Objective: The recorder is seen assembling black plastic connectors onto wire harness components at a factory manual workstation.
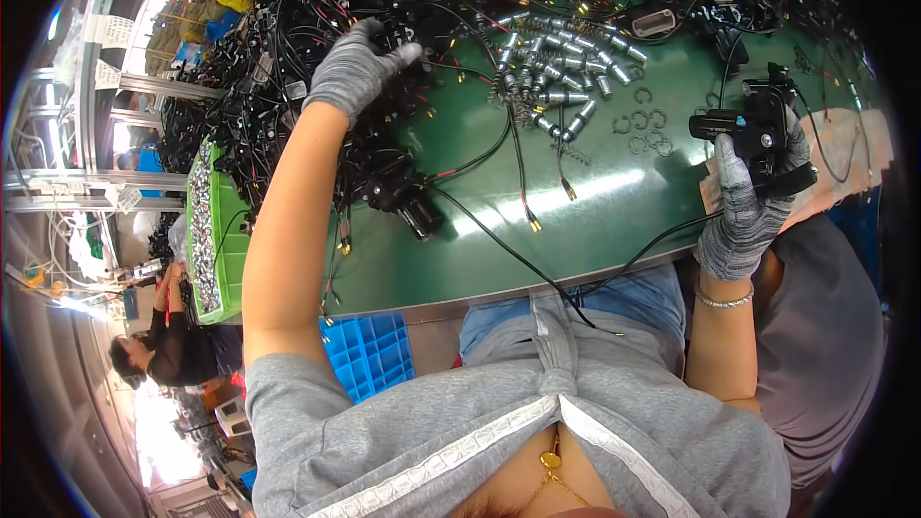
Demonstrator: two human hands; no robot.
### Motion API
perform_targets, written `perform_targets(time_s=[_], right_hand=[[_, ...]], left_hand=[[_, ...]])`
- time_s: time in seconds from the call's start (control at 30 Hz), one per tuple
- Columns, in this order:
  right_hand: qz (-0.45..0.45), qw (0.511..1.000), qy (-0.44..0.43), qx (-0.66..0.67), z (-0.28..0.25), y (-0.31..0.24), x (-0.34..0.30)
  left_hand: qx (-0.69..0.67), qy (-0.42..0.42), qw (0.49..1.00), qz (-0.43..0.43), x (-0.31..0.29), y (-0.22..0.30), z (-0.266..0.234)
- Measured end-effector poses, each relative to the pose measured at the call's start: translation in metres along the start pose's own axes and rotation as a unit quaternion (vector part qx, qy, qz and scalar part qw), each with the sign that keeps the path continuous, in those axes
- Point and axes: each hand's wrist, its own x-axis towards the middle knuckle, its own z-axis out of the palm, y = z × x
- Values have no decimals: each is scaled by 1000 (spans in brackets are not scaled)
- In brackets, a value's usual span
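My left hand (353,69), in a grey knit glove, reaches into the heap of black parts (288,0) at the upper left. Its thumb is stretched away from the fingers, with black parts in and behind the gap; the fingertips are partly hidden. At the right, my right hand (743,206), also gloved, is closed around a black lever-like assembly (758,134), held up above the table's near edge. A thin black cable (662,233) trails left from near this hand. Another black assembly (408,197) lies below my left hand, at the heap's edge.
Silver metal cylinders (580,58) and coil springs (521,101) lie mid-table on the green surface (480,269). Several open ring clips (645,122) are beside them. A green bin (230,259) of small metal parts stands left, a blue crate (369,355) below. Another person's sleeve (820,355) is close at right.
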Motion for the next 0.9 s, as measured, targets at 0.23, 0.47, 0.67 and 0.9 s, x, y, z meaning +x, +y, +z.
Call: perform_targets(time_s=[0.23,0.47,0.67,0.9], right_hand=[[22,999,7,27,2,3,-3],[11,1000,20,8,2,-2,-4],[15,1000,13,-3,3,-4,-4],[-32,999,8,19,8,-6,-2]], left_hand=[[53,-65,994,-67,32,-29,28],[-251,119,941,191,-1,-31,11],[93,148,981,80,0,4,-5],[227,256,911,230,10,87,-19]])
